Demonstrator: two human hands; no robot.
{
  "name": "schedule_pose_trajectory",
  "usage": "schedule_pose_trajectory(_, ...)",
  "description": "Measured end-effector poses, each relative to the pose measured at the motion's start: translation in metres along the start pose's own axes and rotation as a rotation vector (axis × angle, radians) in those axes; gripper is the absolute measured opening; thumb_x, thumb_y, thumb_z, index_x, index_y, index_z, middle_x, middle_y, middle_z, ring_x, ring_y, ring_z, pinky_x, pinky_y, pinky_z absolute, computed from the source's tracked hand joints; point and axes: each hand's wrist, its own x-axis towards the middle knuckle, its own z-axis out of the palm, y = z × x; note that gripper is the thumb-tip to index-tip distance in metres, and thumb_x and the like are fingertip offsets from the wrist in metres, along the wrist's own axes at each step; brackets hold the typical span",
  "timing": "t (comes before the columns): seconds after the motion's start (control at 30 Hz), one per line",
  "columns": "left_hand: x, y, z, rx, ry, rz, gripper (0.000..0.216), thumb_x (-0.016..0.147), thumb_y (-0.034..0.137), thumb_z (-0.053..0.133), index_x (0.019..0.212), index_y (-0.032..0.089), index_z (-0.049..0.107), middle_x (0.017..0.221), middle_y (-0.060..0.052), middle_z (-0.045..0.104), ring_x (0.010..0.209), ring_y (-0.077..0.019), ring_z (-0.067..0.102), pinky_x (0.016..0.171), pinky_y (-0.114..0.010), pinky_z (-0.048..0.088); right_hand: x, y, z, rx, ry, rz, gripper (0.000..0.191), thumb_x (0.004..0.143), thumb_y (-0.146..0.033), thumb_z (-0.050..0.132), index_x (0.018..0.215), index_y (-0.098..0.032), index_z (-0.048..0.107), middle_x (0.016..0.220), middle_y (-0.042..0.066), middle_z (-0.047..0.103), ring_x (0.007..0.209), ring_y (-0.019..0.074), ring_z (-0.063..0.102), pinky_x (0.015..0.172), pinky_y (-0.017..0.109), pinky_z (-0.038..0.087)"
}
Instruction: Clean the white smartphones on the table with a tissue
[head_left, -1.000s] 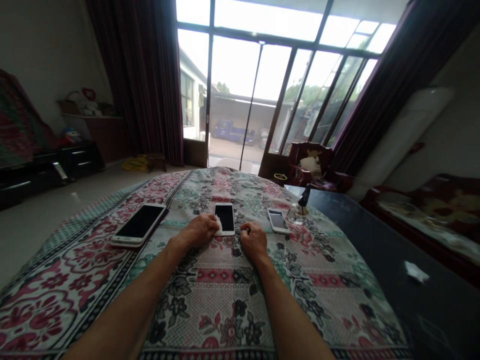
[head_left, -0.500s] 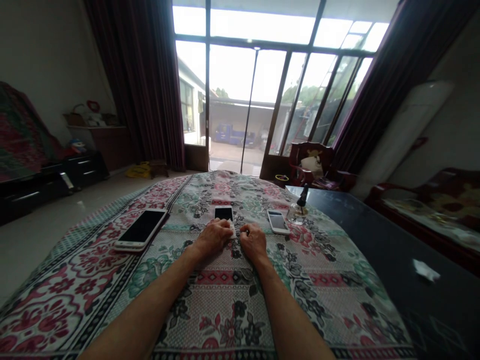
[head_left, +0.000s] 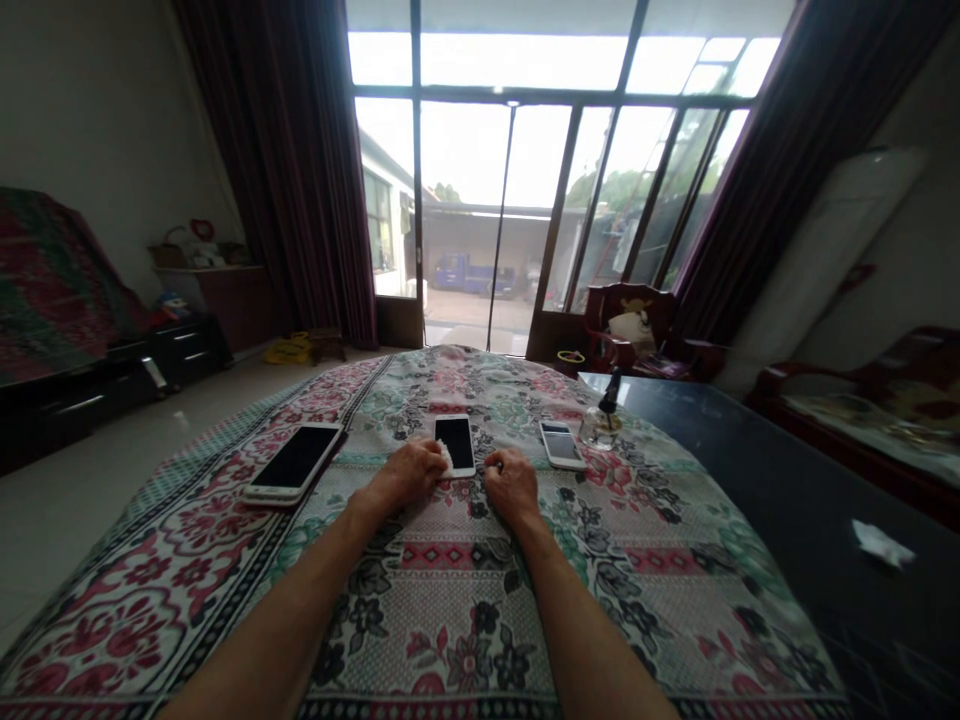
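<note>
A white smartphone (head_left: 459, 447) with a dark screen lies face up on the tablecloth, between my two hands. My left hand (head_left: 409, 475) pinches a crumpled white tissue (head_left: 445, 458) against the phone's left edge. Just right of that phone, my right hand (head_left: 513, 483) rests on the cloth in a loose fist, apart from it, with nothing visible in its fingers. Another white phone (head_left: 561, 444), its screen grey, lies beyond my right hand. On the left lies a larger white phone (head_left: 294, 462) with a black screen.
A patterned cloth (head_left: 457, 590) covers the round table. Behind the right phone stands a clear bottle (head_left: 600, 428) with a black top. To the right, a dark table (head_left: 750, 470) carries a crumpled white tissue (head_left: 883, 545). Wooden chairs and glass doors stand farther back.
My left hand has slid left with the tissue from the middle phone's lower right to its left edge, uncovering the screen. My right hand stays beside it. The whole view has shifted slightly.
</note>
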Motion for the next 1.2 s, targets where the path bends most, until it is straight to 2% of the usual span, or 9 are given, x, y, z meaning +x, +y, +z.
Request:
schedule_pose_trajectory(0.13,0.016,0.036,0.013,0.100,-0.004,0.010,0.019,0.088,0.019,0.052,0.081,0.018,0.069,0.093,-0.007,0.061,0.091,-0.0200,0.052,0.080,-0.030,0.045,0.000,0.001,0.001,-0.003,-0.003,0.006,0.024,0.072,-0.007,0.049,0.073,-0.020,0.069,0.085,0.005,0.066,0.083,0.0176,0.058,0.079,0.025,0.042)
schedule_pose_trajectory(0.23,0.022,0.048,0.018,0.104,0.016,0.023,0.019,0.090,0.021,0.050,0.085,0.019,0.069,0.095,-0.008,0.061,0.092,-0.0216,0.051,0.077,-0.030,0.045,0.001,0.002,0.001,-0.006,-0.005,0.006,0.023,0.071,-0.008,0.049,0.070,-0.020,0.068,0.083,0.004,0.066,0.081,0.0173,0.058,0.077,0.025,0.042)
schedule_pose_trajectory(0.33,0.021,0.039,0.015,0.050,0.011,0.047,0.023,0.091,0.020,0.049,0.079,0.019,0.069,0.093,-0.007,0.061,0.090,-0.0197,0.051,0.080,-0.030,0.044,0.001,0.002,0.000,-0.010,-0.009,0.000,0.024,0.071,-0.007,0.049,0.069,-0.020,0.068,0.083,0.004,0.066,0.082,0.0175,0.058,0.079,0.025,0.042)
schedule_pose_trajectory(0.47,0.011,0.010,0.006,-0.025,0.004,0.052,0.023,0.088,0.015,0.051,0.072,0.018,0.068,0.089,-0.005,0.063,0.088,-0.0162,0.055,0.085,-0.028,0.042,0.000,-0.001,-0.002,-0.001,-0.025,-0.012,0.024,0.073,-0.008,0.050,0.071,-0.021,0.070,0.085,0.004,0.067,0.084,0.0168,0.059,0.083,0.026,0.042)
schedule_pose_trajectory(0.63,0.000,-0.016,-0.001,-0.082,0.050,-0.020,0.026,0.089,0.015,0.049,0.074,0.019,0.070,0.084,-0.002,0.065,0.084,-0.0141,0.057,0.083,-0.026,0.042,-0.007,-0.011,-0.005,-0.001,-0.117,-0.075,0.015,0.073,-0.023,0.062,0.085,-0.023,0.071,0.098,0.003,0.067,0.096,0.0205,0.057,0.085,0.030,0.041)
schedule_pose_trajectory(0.77,0.001,-0.008,0.001,-0.049,0.056,-0.043,0.027,0.089,0.015,0.049,0.072,0.018,0.069,0.084,-0.004,0.065,0.085,-0.0153,0.057,0.086,-0.028,0.042,-0.012,-0.016,-0.005,-0.051,-0.133,-0.089,0.022,0.073,-0.033,0.067,0.091,-0.022,0.069,0.104,0.005,0.065,0.102,0.0246,0.054,0.086,0.034,0.038)
schedule_pose_trajectory(0.97,0.011,0.020,0.011,0.021,0.037,0.016,0.026,0.091,0.018,0.048,0.076,0.018,0.069,0.088,-0.005,0.062,0.086,-0.0165,0.055,0.084,-0.029,0.043,-0.012,-0.014,-0.003,-0.069,-0.124,-0.103,0.018,0.079,-0.036,0.064,0.092,-0.024,0.069,0.103,0.004,0.064,0.101,0.0230,0.054,0.084,0.033,0.037)
schedule_pose_trajectory(1.07,0.012,0.018,0.011,-0.002,0.052,0.020,0.027,0.091,0.018,0.047,0.074,0.018,0.069,0.087,-0.005,0.063,0.086,-0.0162,0.055,0.083,-0.028,0.043,-0.011,-0.012,-0.003,-0.062,-0.135,-0.104,0.018,0.080,-0.036,0.064,0.092,-0.025,0.069,0.103,0.004,0.064,0.101,0.0228,0.054,0.084,0.033,0.036)
schedule_pose_trajectory(1.2,0.008,0.000,0.008,-0.037,0.070,-0.007,0.026,0.089,0.016,0.049,0.072,0.018,0.069,0.084,-0.005,0.064,0.086,-0.0163,0.056,0.086,-0.028,0.042,-0.012,-0.014,-0.004,-0.065,-0.133,-0.105,0.019,0.079,-0.035,0.065,0.093,-0.024,0.069,0.105,0.004,0.064,0.102,0.0233,0.054,0.084,0.033,0.036)
